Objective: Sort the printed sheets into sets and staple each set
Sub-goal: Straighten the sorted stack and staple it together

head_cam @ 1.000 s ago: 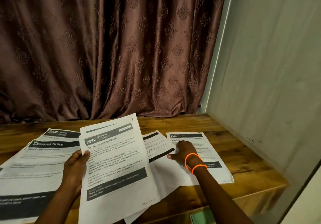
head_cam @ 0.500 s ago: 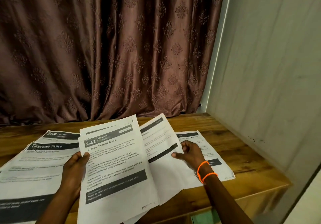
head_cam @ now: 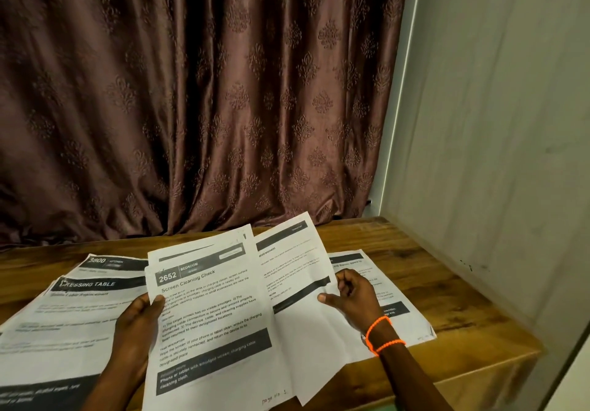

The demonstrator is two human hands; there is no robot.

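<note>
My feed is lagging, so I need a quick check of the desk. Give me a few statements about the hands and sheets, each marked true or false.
1. The left hand holds the "Screen Cleaning Check" sheet. True.
2. The right hand lies flat on the table. False: it holds a second sheet.
3. A stapler sits on the table. False: none is visible.
4. The "Dressing Table" sheet lies on the left. True.

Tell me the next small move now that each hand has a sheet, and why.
Probably slide the sheet in the right hand behind the Screen Cleaning Check sheet held by the left hand and square their edges. The second sheet is lifted off the table and already tucked behind the first, fanned out askew.
</note>
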